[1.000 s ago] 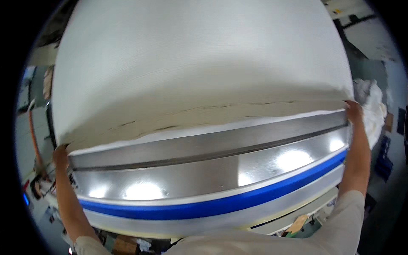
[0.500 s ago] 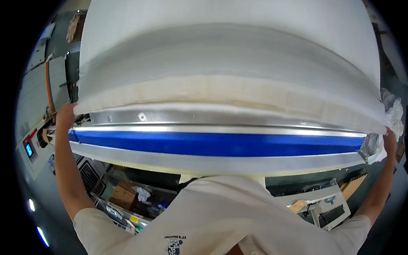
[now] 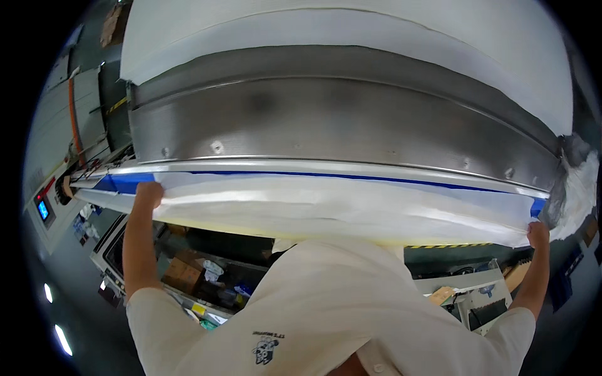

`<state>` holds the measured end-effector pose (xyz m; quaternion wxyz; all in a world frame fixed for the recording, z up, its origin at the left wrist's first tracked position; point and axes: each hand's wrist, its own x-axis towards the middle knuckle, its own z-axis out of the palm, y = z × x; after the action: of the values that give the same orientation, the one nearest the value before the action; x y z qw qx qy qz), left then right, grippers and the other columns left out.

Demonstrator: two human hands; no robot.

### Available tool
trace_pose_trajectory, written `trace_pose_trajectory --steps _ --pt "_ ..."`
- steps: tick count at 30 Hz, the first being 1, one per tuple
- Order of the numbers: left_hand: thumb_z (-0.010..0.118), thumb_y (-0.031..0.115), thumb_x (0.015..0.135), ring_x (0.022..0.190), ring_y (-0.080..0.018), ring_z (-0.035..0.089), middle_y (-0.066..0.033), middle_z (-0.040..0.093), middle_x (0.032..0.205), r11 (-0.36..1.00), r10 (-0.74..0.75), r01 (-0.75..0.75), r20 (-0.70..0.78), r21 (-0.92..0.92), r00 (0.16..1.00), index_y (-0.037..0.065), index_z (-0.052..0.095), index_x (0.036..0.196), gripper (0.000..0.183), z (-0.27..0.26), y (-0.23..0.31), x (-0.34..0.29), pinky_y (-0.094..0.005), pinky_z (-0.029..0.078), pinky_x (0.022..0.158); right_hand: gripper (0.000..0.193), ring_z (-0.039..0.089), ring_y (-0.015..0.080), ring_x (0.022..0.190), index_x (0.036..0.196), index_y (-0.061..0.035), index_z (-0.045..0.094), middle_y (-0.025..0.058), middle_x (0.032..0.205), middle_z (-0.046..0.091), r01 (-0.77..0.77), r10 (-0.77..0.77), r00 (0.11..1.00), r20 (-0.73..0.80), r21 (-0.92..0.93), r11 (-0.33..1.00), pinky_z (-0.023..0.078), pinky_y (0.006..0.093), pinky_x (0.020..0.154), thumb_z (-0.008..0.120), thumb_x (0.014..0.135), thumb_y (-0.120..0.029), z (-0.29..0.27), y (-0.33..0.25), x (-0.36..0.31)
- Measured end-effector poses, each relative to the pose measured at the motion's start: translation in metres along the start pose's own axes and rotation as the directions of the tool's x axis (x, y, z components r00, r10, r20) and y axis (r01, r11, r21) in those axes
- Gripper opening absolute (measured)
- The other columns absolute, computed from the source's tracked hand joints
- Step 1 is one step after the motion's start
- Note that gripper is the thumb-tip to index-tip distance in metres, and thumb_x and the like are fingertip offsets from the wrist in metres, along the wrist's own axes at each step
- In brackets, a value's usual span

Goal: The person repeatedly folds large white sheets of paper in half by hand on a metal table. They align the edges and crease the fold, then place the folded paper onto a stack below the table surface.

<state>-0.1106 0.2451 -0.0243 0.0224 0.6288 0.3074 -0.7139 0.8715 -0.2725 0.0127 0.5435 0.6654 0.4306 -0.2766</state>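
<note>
A long, thin white sheet (image 3: 326, 203) is stretched sideways in front of me, cloth or paper. My left hand (image 3: 149, 194) is closed on its left end, and my right hand (image 3: 537, 234) grips the right end. The sheet lies over most of a bright blue strip (image 3: 116, 183), which shows at both ends and as a thin line along the top. Just beyond runs a shiny metal rail (image 3: 338, 168). Behind the rail is a wide grey metal plate (image 3: 313, 125) with a few bolts. Farther away, a large white surface (image 3: 351, 28) spreads out.
Crumpled clear plastic (image 3: 580, 194) hangs at the right end. To the left is a panel with a small lit screen (image 3: 42, 209) and an orange tube (image 3: 75, 122). Below the front edge are a cardboard box (image 3: 182, 271) and a white machine frame (image 3: 483, 288).
Both hands have come toward me with the white sheet, the left one also moving inward. The metal plate is now uncovered, and the sheet covers most of the blue strip.
</note>
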Motion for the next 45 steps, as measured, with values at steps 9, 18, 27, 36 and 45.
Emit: trace_pose_trajectory --steps 9,18,27,36,45 --pt "0.045 0.016 0.090 0.104 -0.0274 0.062 -0.0078 0.065 0.113 0.808 -0.501 0.472 0.008 -0.352 0.865 0.011 0.066 0.107 0.027 0.004 -0.023 0.007 -0.0431 0.047 0.086 0.013 0.057 0.0371 0.083 0.078 -0.0026 0.062 0.0175 0.084 0.061 0.025 -0.015 0.993 -0.116 0.089 0.996 0.046 0.0458 0.077 0.053 0.081 -0.012 0.025 -0.003 0.016" --pt "0.054 0.004 0.084 0.099 -0.0314 0.061 -0.0148 0.063 0.113 0.490 -0.715 0.113 -0.324 -0.864 0.619 0.011 0.057 0.123 0.040 0.042 -0.024 0.034 -0.0383 0.049 0.085 0.033 0.059 0.0389 0.096 0.100 -0.0031 0.059 0.0222 0.103 0.062 -0.071 0.067 0.998 0.023 0.309 0.948 0.048 0.0468 0.083 0.065 0.073 -0.022 0.035 0.014 0.011" --pt "0.037 0.017 0.092 0.104 -0.0356 0.056 -0.0143 0.058 0.121 0.675 -0.611 0.215 -0.373 -0.706 0.698 0.015 0.050 0.128 0.037 -0.011 0.002 0.017 -0.0458 0.047 0.081 0.027 0.059 0.0286 0.108 0.105 -0.0087 0.065 0.0137 0.115 0.062 -0.565 0.567 0.823 0.031 0.146 0.812 0.046 0.0417 0.092 0.054 0.084 -0.020 0.009 0.023 -0.015" --pt "0.043 0.014 0.088 0.105 -0.0362 0.056 -0.0164 0.059 0.117 0.667 -0.609 0.075 -0.484 -0.742 0.629 0.009 0.053 0.125 0.038 -0.059 0.017 0.037 -0.0448 0.046 0.086 0.022 0.064 0.0309 0.096 0.098 -0.0086 0.066 0.0132 0.102 0.067 -0.404 0.408 0.912 0.054 0.302 0.864 0.053 0.0400 0.080 0.052 0.082 -0.014 -0.007 -0.038 -0.016" --pt "0.053 0.033 0.088 0.113 -0.0325 0.051 -0.0166 0.055 0.123 0.731 -0.679 0.002 -0.726 -0.683 0.110 0.008 0.055 0.121 0.041 -0.089 0.025 0.072 -0.0443 0.039 0.098 0.012 0.061 0.0348 0.075 0.081 -0.0077 0.060 0.0142 0.080 0.062 0.287 0.075 0.801 -0.594 0.492 0.822 0.048 0.0458 0.065 0.056 0.080 -0.019 -0.203 -0.204 0.000"
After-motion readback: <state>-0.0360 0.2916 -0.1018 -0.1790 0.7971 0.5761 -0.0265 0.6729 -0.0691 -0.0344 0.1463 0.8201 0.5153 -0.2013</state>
